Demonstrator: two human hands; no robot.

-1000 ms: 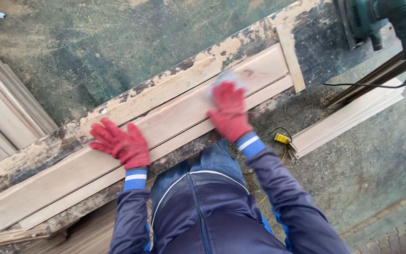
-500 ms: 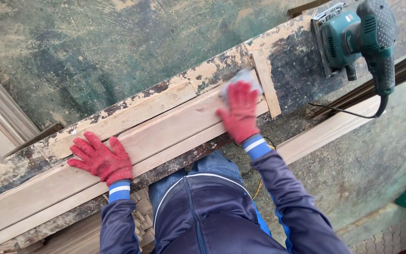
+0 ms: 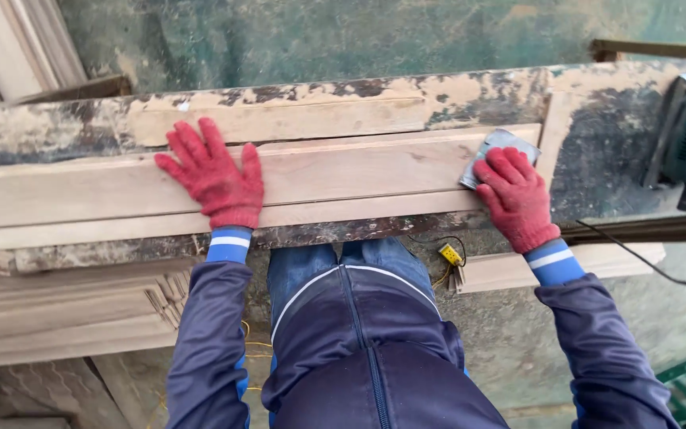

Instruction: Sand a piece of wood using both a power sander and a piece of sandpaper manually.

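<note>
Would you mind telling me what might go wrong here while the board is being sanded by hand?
The right hand presses the sandpaper at the very end of the board, so it could slip off onto the stop strip. Only the left hand pins the board; it may shift. The sander's cord hangs near the right sleeve and might snag.
</note>
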